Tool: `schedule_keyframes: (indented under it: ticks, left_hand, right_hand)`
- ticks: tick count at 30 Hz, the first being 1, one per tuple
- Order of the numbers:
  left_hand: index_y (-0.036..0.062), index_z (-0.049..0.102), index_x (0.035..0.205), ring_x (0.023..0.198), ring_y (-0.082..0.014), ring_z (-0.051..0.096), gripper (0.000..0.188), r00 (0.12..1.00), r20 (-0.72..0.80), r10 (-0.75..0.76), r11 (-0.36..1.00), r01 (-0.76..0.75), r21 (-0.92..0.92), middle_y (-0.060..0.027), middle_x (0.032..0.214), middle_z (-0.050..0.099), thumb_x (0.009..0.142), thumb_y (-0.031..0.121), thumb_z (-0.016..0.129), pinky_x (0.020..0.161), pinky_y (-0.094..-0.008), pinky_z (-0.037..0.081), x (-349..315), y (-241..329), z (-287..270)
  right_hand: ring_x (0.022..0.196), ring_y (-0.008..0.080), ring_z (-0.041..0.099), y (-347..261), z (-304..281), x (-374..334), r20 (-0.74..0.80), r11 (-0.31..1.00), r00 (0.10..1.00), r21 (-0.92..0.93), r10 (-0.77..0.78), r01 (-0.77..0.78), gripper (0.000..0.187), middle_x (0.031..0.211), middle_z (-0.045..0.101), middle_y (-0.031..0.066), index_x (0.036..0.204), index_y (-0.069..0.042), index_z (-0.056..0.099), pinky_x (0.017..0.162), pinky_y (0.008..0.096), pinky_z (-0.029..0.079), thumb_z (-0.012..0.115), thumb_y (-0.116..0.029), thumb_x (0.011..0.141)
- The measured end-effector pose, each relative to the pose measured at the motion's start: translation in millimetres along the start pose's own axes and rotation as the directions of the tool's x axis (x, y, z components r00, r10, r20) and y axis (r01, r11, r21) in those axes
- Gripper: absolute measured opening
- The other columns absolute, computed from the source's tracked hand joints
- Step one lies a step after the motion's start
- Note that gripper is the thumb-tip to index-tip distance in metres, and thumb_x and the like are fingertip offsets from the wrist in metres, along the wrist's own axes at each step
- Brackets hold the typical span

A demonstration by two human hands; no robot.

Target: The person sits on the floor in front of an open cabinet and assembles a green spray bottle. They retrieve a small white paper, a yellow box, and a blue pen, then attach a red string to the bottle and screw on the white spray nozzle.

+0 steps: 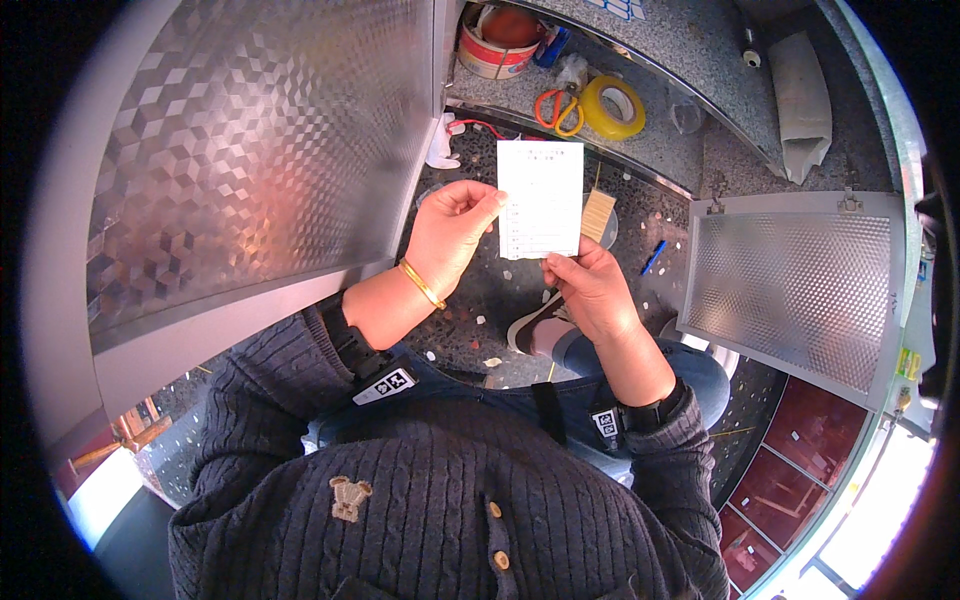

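Both my hands hold a small white printed paper slip (541, 200) upright in front of me. My left hand (455, 228) pinches its left edge between thumb and fingers; a gold bangle circles that wrist. At the lower right corner of the slip, my right hand (592, 285) grips with the thumb in front and the fingers partly hidden behind. Just past the slip, a tan slatted piece (598, 218) lies on the speckled floor, with a blue pen (654, 257) to its right.
A shelf (660, 140) beyond holds orange-handled scissors (558, 112), a yellow tape roll (613, 107) and a red-white tub (495, 50). Silver patterned cabinet doors stand swung out at left (250, 150) and right (790, 285). A white glove-like item (441, 145) hangs near the left door.
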State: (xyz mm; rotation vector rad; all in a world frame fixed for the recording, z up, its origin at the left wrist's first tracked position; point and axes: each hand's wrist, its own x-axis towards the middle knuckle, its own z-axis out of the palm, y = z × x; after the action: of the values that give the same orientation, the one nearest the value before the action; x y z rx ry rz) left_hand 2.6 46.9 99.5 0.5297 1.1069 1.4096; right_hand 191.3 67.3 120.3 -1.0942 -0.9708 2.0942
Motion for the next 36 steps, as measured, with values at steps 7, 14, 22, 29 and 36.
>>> schedule_keyframes:
  ticks: [7, 14, 22, 29, 36]
  left_hand:
    - [0.0024, 0.061, 0.082, 0.064, -0.0054, 0.047, 0.01, 1.0, -0.002, 0.006, 1.0, -0.006, 0.006, 0.0011, 0.074, 0.058, 0.082, 0.012, 0.064, 0.06, -0.019, 0.039, -1, 1, 1]
    - [0.0021, 0.062, 0.079, 0.061, -0.0034, 0.047, 0.011, 1.0, -0.006, 0.016, 1.0, -0.015, 0.023, 0.0027, 0.069, 0.056, 0.083, 0.013, 0.064, 0.056, -0.0176, 0.037, -2, -1, 2]
    - [0.0011, 0.06, 0.084, 0.061, -0.0048, 0.048, 0.011, 1.0, -0.005, -0.001, 1.0, 0.001, 0.02, 0.0013, 0.069, 0.057, 0.083, 0.012, 0.063, 0.057, -0.0184, 0.039, -4, -1, 2]
    - [-0.0015, 0.045, 0.117, 0.083, -0.0176, 0.059, 0.036, 0.956, 0.24, -0.17, 0.981, 0.187, -0.047, -0.0118, 0.096, 0.06, 0.089, 0.02, 0.054, 0.075, -0.0271, 0.048, -9, -1, 7]
    - [-0.0011, 0.051, 0.117, 0.099, -0.0123, 0.053, 0.03, 0.948, 0.294, -0.121, 0.984, 0.076, 0.161, -0.005, 0.111, 0.057, 0.091, 0.015, 0.048, 0.087, -0.028, 0.041, -13, -4, 5]
  right_hand:
    - [0.071, 0.0084, 0.052, 1, -2, 0, -0.005, 1.0, 1.0, -0.001, 0.007, -0.007, 0.019, 0.083, 0.06, 0.0024, 0.102, -0.001, 0.057, 0.066, 0.0216, 0.042, 0.059, -0.006, 0.083]
    - [0.071, 0.0078, 0.052, 3, -2, 2, -0.036, 1.0, 0.999, -0.013, -0.017, 0.017, 0.018, 0.083, 0.06, 0.0009, 0.101, -0.002, 0.058, 0.067, 0.0221, 0.043, 0.059, -0.005, 0.083]
    - [0.073, 0.0082, 0.053, 3, 0, 2, -0.095, 0.998, 0.994, -0.009, -0.056, 0.056, 0.016, 0.084, 0.06, 0.0007, 0.1, -0.002, 0.058, 0.069, 0.0228, 0.045, 0.058, -0.005, 0.084]
    - [0.088, 0.0223, 0.056, -5, 3, 0, 0.036, 0.435, 0.71, -0.768, -0.704, 0.47, 0.019, 0.094, 0.057, 0.0066, 0.081, -0.004, 0.053, 0.078, 0.0317, 0.044, 0.064, 0.004, 0.068]
    - [0.101, 0.0282, 0.053, -6, 12, -2, 0.57, -0.15, 0.589, -0.779, -0.573, 0.608, 0.03, 0.097, 0.054, 0.0087, 0.083, -0.006, 0.054, 0.087, 0.0434, 0.039, 0.064, 0.004, 0.057]
